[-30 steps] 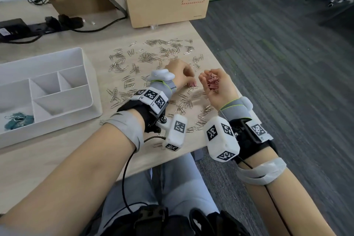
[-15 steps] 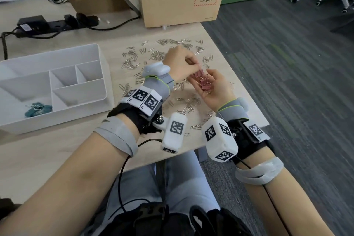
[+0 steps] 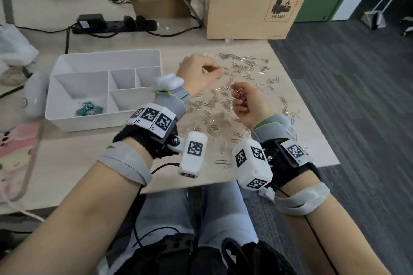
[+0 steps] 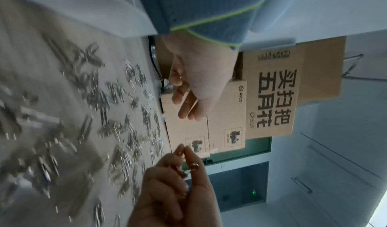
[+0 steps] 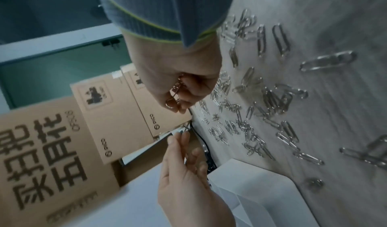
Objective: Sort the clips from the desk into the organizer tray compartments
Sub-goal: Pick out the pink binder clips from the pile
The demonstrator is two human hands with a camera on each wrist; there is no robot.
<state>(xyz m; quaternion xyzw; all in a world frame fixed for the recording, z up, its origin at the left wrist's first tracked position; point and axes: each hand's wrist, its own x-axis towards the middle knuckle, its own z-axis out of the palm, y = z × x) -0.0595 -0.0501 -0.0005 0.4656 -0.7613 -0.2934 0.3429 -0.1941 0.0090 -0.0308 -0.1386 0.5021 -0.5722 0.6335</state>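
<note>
My right hand [image 3: 245,101] is cupped above the desk and grips a small bunch of pink binder clips [image 3: 241,95] whose wire handles stick out between the fingers [image 5: 172,98]. A little to the left and farther back hovers my left hand [image 3: 201,73], fingers loosely curled, with nothing plainly held. Silver paper clips [image 3: 214,128] lie scattered over the desk under and around both hands. The white organizer tray [image 3: 89,121] stands to the left, with teal binder clips [image 3: 88,108] in its near left compartment and the other compartments bare.
A PICO cardboard box [image 3: 252,11] stands at the back right and a black power strip [image 3: 116,24] with cables at the back. The desk's right edge [image 3: 308,100] runs close to the paper clips. A white object [image 3: 35,94] and a pink item [image 3: 15,152] lie left of the tray.
My left hand picked a pink clip off the desk, brought it to my right hand, then drew back up and left. My right hand closed more around the bunch. The head view shifted left.
</note>
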